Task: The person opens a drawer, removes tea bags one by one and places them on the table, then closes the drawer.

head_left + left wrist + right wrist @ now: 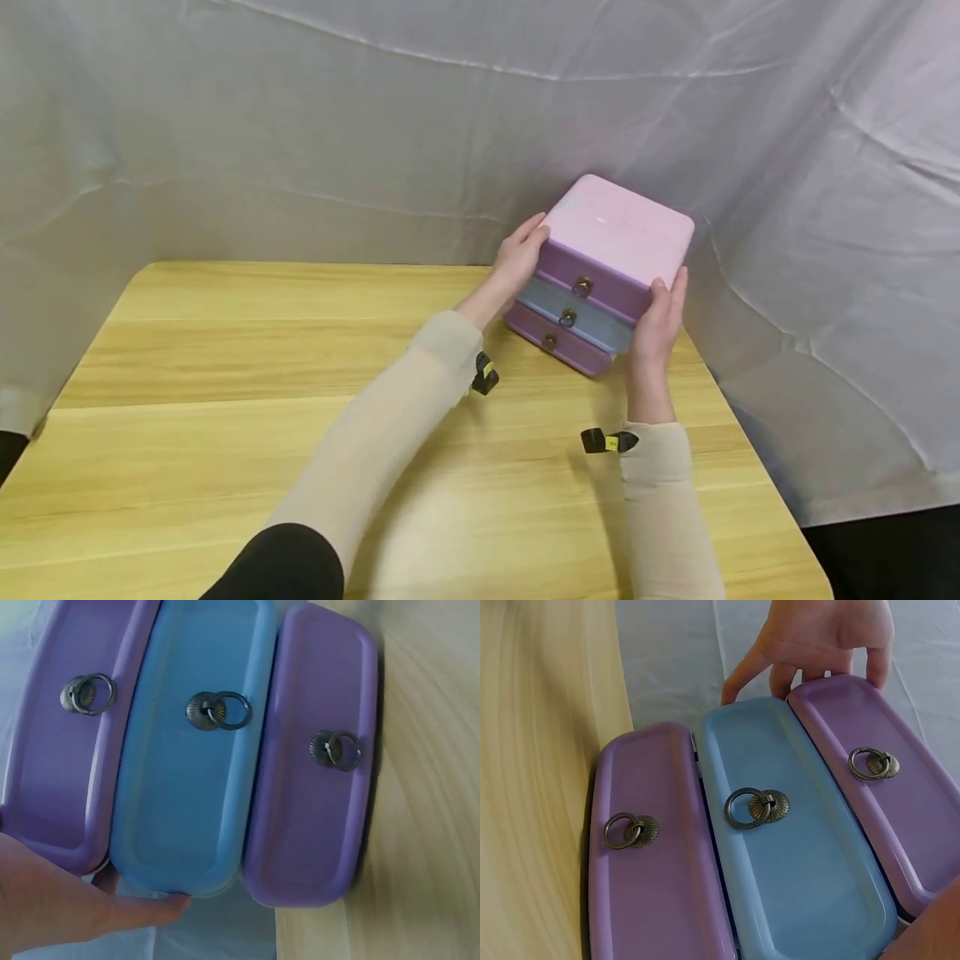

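Note:
A small three-drawer chest (pixel 618 225) with a pale pink top stands near the table's back right corner, angled to the left. Its drawer fronts run purple (pixel 311 817), blue (pixel 187 787) and purple (pixel 67 765), each with a bronze ring pull (pixel 757 808). My left hand (pixel 517 260) grips the chest's left side, thumb by the top edge and fingers against the drawer ends. On the opposite side my right hand (pixel 656 329) holds the front right corner, thumb near the top. The far fingers of both hands are partly hidden behind the chest.
The wooden table (pixel 225 467) spreads out in front and to the left. A grey cloth (pixel 337 125) hangs behind it and another stretch of cloth (pixel 847 292) on the right, close to the chest. Small black wrist cameras (pixel 485 375) sit on both sleeves.

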`<state>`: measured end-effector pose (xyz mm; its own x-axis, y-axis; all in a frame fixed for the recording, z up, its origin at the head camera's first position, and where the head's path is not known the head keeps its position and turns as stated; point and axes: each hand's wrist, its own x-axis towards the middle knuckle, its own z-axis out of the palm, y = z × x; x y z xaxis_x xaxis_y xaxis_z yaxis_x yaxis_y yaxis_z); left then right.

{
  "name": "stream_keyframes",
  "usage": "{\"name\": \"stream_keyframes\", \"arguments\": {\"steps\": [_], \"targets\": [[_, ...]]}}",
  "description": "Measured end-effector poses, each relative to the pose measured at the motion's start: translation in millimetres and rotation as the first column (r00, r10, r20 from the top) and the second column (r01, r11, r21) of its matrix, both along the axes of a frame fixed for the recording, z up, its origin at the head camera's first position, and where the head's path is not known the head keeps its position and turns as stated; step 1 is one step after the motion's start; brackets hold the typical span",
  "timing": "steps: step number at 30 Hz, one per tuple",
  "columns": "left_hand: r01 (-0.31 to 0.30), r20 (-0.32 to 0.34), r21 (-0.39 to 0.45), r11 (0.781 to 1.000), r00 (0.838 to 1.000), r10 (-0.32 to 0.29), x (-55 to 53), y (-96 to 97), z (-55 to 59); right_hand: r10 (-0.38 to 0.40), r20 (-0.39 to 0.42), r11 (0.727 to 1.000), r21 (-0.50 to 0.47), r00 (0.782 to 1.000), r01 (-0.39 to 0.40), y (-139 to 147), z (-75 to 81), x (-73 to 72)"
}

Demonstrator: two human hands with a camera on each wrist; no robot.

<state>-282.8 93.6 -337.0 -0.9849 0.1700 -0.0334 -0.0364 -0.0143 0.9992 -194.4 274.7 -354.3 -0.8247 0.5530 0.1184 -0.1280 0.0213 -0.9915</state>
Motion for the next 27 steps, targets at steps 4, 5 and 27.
{"name": "stream_keyframes", "arguments": {"steps": [4,5,27], "targets": [[-0.052,0.0,0.018,0.998,0.999,0.052,6.5,-12.9,-1.1,0.032,-0.024,0.999,-0.001,0.999,-0.032,-8.4,-0.6,-0.8],[-0.066,-0.008,0.021,0.998,0.998,0.066,8.9,-16.8,-1.4,0.045,-0.031,0.999,0.002,0.999,-0.045,-10.9,-0.5,-0.8],[-0.264,-0.03,0.068,0.962,0.964,0.266,49.8,-96.7,4.9,0.277,-0.076,0.953,0.146,0.958,-0.264,-66.0,-4.4,-22.6]]}}
